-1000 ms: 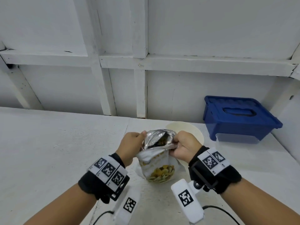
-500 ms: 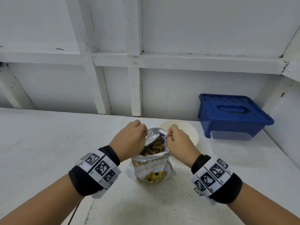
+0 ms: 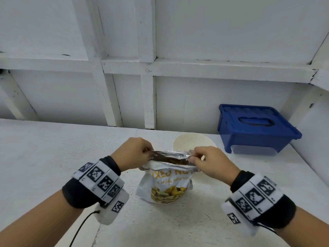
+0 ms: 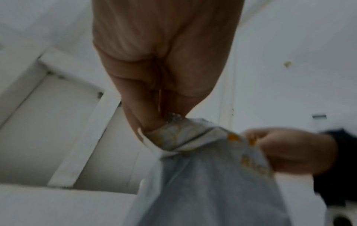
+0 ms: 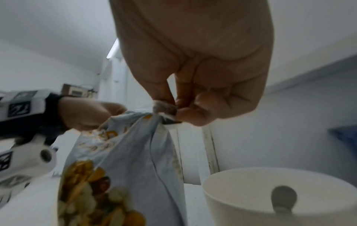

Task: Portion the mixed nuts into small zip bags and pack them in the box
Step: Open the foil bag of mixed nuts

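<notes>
Pinching the two top corners of the mixed-nuts pouch (image 3: 164, 184), my left hand (image 3: 132, 154) and right hand (image 3: 212, 166) had its foil mouth stretched into a narrow slit, the pouch standing on the table (image 3: 44, 157) just in front of the cream bowl (image 3: 194, 142). I judged a harder pull could split a side seam or jerk the pouch over, scattering nuts beside the bowl, well short of the lidded blue box (image 3: 256, 129) to the bowl's right.

White mixed-nuts pouch (image 3: 166, 186) stands upright, mouth open, near lidded blue box (image 3: 256, 129).
</notes>
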`<state>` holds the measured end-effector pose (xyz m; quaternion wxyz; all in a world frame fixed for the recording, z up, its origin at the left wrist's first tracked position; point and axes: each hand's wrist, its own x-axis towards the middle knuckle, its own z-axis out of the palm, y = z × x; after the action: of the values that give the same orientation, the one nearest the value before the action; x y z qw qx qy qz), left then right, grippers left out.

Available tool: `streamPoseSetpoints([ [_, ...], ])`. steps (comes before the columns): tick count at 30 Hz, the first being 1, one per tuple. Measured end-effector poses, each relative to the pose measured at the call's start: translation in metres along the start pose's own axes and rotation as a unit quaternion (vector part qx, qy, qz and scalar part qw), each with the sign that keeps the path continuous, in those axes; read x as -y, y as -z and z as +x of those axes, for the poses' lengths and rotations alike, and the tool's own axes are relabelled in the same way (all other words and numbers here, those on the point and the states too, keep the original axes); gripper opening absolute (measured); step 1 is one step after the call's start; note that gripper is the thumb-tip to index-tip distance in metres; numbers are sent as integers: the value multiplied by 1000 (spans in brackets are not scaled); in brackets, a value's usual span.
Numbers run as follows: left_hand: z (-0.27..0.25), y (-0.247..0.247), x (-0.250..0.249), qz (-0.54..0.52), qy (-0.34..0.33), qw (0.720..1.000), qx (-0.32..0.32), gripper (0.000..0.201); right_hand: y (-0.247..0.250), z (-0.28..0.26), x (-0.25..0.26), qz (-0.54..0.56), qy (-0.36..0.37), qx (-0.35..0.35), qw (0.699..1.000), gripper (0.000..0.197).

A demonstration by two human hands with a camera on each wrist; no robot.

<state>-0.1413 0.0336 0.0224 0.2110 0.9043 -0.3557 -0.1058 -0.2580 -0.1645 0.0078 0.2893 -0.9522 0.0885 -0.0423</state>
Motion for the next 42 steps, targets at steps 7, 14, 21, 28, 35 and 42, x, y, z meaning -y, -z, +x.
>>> streamPoseSetpoints([
  [7, -2, -10, 2, -110, 10, 994, -16, 11, 5, -5, -17, 128, -28, -15, 991, 14],
  [14, 2, -1, 1, -42, -140, 989, -16, 32, 6, -9, -25, 26, 48, -39, 998, 21],
  [21, -9, -7, 1, 44, -226, 972, 40, 25, 15, -12, -21, -181, 233, 3, 955, 26],
  [28, -17, -35, 4, 196, -317, 920, -119, 15, -25, -14, -19, -239, 258, -147, 925, 22],
  [35, -23, -40, 7, 113, -338, 931, -74, 20, -18, -18, -31, -126, 268, -91, 951, 23],
  [42, -8, -13, -14, 150, -204, 966, 58, 36, 8, 4, -16, -153, 181, 54, 970, 33],
])
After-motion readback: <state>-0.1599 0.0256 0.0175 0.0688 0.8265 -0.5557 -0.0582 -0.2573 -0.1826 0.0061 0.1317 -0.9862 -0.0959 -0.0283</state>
